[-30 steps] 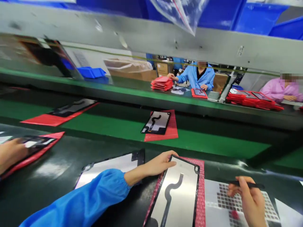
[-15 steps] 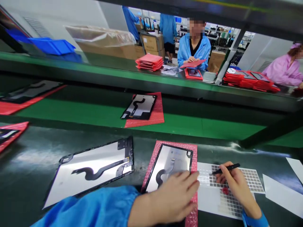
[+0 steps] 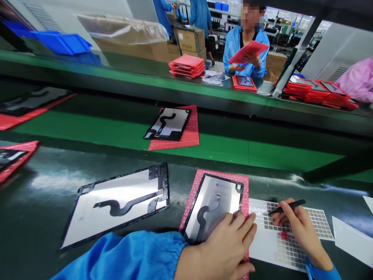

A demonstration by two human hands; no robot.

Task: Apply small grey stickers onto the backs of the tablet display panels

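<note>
My left hand (image 3: 224, 243) lies with outstretched fingers over the lower right part of a tablet display panel (image 3: 217, 198), which rests back side up on a pink bubble-wrap sheet (image 3: 190, 194). A dark ribbon cable (image 3: 202, 217) runs along its silvery back. In my right hand (image 3: 301, 225) are black tweezers (image 3: 297, 203), their tip down at a white sheet with small grey square stickers (image 3: 316, 221). Under that hand lies a second sticker sheet (image 3: 262, 245) with a small red piece (image 3: 283, 235) near it. Another display panel (image 3: 116, 194) lies to the left.
Farther back, a panel (image 3: 171, 120) rests on pink wrap on the green strip. More wrapped panels (image 3: 14, 155) are at left, white paper (image 3: 354, 241) at right. Beyond the ledge, a person in blue (image 3: 247, 50) holds a red pouch beside stacked red pouches (image 3: 186, 66).
The camera view has shifted slightly, moving near things rightward. My left hand rests a little lower against the panel's right edge. The person opposite has raised the red pouch.
</note>
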